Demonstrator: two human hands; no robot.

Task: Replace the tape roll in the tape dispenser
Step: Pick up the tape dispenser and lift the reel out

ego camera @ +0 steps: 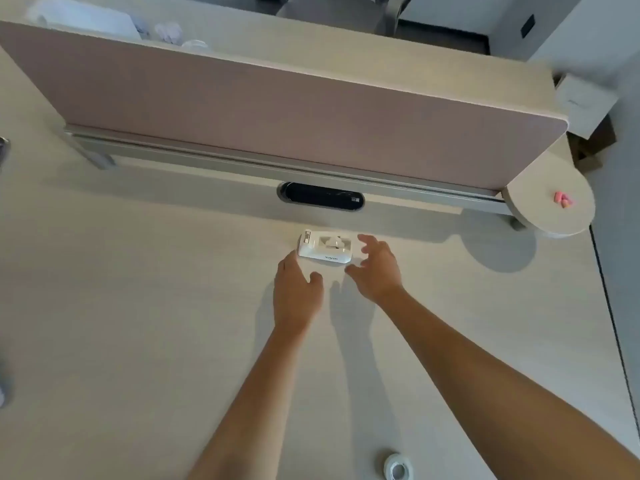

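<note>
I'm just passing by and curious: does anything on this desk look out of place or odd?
Nothing looks damaged or spilled. The white tape dispenser has no roll in it, and the tape roll lies apart at the desk's near edge. Small pink bits sit alone on the round shelf.

pale desk (pixel 121 306) carries a white tape dispenser (pixel 325 251) and tape roll (pixel 398 470), well apart.

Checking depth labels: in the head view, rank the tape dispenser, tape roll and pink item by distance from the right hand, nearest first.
From the right hand:
1. Tape dispenser, just to its left, by the fingertips.
2. Pink item, far right on the round shelf by the divider's end.
3. Tape roll, on the desk at the near bottom edge.
</note>
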